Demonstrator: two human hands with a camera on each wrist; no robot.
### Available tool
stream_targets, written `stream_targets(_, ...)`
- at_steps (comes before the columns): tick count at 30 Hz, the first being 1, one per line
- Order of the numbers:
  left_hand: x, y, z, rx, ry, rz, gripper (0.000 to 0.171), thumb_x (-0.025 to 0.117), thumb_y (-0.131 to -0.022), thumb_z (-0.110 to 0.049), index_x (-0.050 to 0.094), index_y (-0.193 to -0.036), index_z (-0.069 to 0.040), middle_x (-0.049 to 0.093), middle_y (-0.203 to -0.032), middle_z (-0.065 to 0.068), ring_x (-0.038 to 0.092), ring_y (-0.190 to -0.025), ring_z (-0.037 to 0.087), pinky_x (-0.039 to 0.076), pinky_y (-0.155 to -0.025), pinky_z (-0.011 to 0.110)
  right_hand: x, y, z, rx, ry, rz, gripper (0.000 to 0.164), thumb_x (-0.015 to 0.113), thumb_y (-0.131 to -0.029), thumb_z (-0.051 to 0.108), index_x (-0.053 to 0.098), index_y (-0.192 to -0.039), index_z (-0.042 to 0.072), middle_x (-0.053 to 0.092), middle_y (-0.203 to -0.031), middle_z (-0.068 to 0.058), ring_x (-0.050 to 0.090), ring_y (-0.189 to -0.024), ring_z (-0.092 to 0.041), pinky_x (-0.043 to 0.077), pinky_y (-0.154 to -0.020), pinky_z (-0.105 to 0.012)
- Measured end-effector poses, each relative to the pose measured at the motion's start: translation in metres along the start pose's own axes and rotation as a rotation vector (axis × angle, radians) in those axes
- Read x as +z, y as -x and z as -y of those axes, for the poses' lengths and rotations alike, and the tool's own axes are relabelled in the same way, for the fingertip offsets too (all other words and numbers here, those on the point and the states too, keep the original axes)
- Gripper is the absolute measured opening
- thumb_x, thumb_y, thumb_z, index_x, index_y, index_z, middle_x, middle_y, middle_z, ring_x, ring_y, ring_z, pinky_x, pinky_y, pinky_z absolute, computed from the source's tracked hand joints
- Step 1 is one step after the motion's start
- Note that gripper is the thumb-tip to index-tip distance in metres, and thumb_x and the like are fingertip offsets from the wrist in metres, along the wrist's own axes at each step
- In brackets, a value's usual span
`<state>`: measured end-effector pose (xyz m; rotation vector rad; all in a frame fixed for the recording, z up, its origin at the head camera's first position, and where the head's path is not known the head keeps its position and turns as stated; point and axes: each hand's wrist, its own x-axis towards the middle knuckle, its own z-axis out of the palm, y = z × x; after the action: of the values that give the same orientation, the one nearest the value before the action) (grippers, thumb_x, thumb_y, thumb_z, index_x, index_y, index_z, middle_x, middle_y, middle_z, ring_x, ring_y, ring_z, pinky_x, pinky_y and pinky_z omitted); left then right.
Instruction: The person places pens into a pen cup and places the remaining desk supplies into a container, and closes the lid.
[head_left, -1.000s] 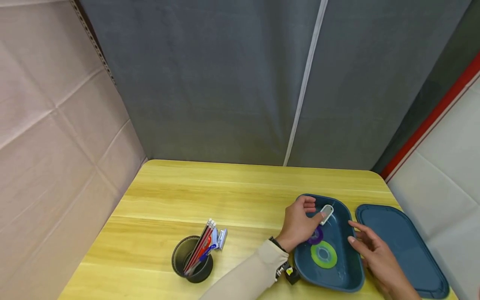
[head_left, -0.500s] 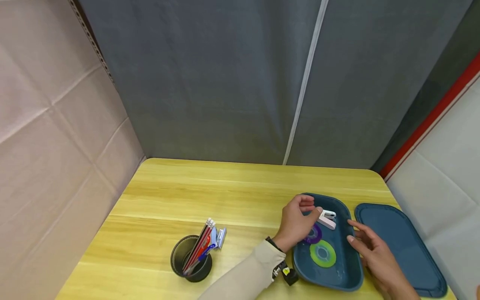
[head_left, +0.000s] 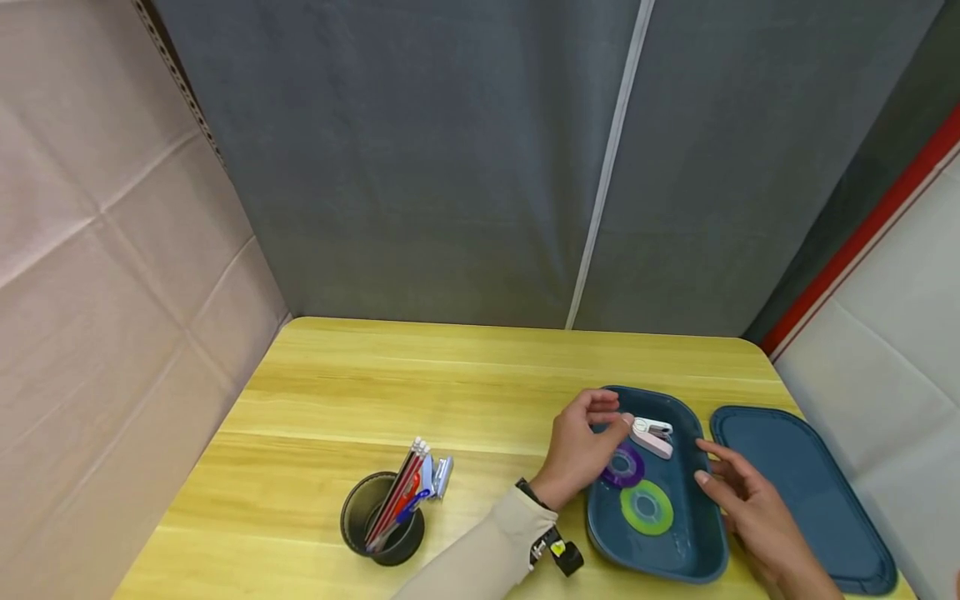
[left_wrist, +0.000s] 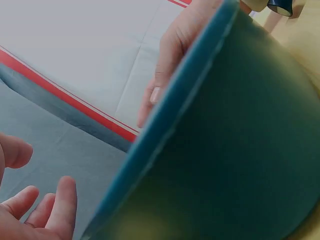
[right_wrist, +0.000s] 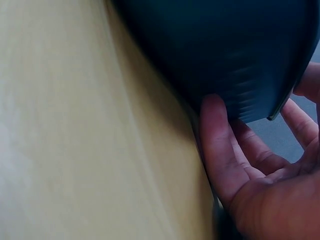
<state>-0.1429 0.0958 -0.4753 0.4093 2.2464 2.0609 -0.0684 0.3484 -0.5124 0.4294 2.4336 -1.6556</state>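
Observation:
A blue plastic box (head_left: 708,542) stands on the table with its inside showing. Toward its far end lies a small white stapler (head_left: 652,444), and nearer are a purple tape roll (head_left: 632,475) and a green tape roll (head_left: 647,510). My left hand (head_left: 581,446) is over the box's left rim, thumb tip beside the stapler. In the left wrist view its fingers (left_wrist: 65,205) and thumb are apart with nothing between them. My right hand (head_left: 750,500) holds the box at its right rim. In the right wrist view its fingers (right_wrist: 216,135) lie against the outer wall.
The matching blue lid (head_left: 802,500) lies flat to the right of the box, partly behind my right hand. At the left, a black pen holder (head_left: 352,521) carries pencils and pens. A grey curtain (head_left: 450,208) hangs beyond the wooden table (head_left: 420,375).
The stapler was at my left thumb and fingers a second ago; it has tipped over and now lies in the box. My left hand has drawn back leftward. The right hand has stayed put.

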Motion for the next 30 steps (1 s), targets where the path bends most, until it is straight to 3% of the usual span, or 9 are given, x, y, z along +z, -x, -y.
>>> stream_targets(9, -0.009, 0.005, -0.008, -0.014, -0.008, -0.011, 0.041, 0.073, -0.101, -0.034, 0.064, -0.135, -0.014, 0.069, -0.133, 0.005, 0.066, -0.12, 0.016, 0.056, -0.097, 0.021, -0.001, -0.001, 0.0, -0.007, -0.009, 0.001, 0.067, 0.063, -0.106, 0.044, 0.036, -0.164, 0.024, 0.053, -0.124, 0.009, 0.057, -0.095, -0.008, 0.052, -0.064, -0.031)
stream_targets(18, -0.022, 0.014, -0.012, 0.025, -0.038, -0.02, 0.045, 0.072, -0.101, -0.035, 0.063, -0.139, -0.013, 0.067, -0.139, 0.008, 0.064, -0.129, 0.029, 0.057, -0.105, 0.041, -0.002, -0.001, -0.001, 0.017, -0.022, 0.019, 0.069, 0.064, -0.105, 0.046, 0.035, -0.165, 0.026, 0.052, -0.124, 0.011, 0.055, -0.096, -0.008, 0.05, -0.063, -0.032)
stream_targets(22, -0.028, 0.019, -0.013, 0.018, -0.059, -0.037, 0.044, 0.073, -0.101, -0.035, 0.063, -0.138, -0.015, 0.067, -0.139, 0.007, 0.064, -0.128, 0.027, 0.056, -0.105, 0.041, -0.003, 0.0, 0.002, 0.036, -0.036, 0.032, 0.071, 0.065, -0.104, 0.047, 0.034, -0.165, 0.027, 0.051, -0.127, 0.009, 0.055, -0.098, -0.008, 0.052, -0.065, -0.032)
stream_targets(27, -0.039, 0.024, -0.011, 0.006, -0.077, -0.075, 0.039, 0.075, -0.099, -0.032, 0.065, -0.134, -0.021, 0.069, -0.134, -0.003, 0.064, -0.124, 0.017, 0.056, -0.104, 0.043, -0.005, 0.0, 0.004, 0.073, -0.089, 0.072, 0.072, 0.065, -0.105, 0.047, 0.032, -0.166, 0.029, 0.047, -0.136, 0.003, 0.057, -0.105, -0.005, 0.062, -0.08, -0.036)
stream_targets(30, -0.047, 0.027, -0.007, 0.015, -0.087, -0.099, 0.038, 0.075, -0.099, -0.032, 0.065, -0.134, -0.022, 0.069, -0.131, -0.004, 0.064, -0.124, 0.02, 0.056, -0.103, 0.047, -0.007, -0.001, 0.003, 0.08, -0.121, 0.098, 0.071, 0.064, -0.106, 0.044, 0.03, -0.167, 0.03, 0.042, -0.145, -0.001, 0.057, -0.108, -0.003, 0.063, -0.086, -0.04)
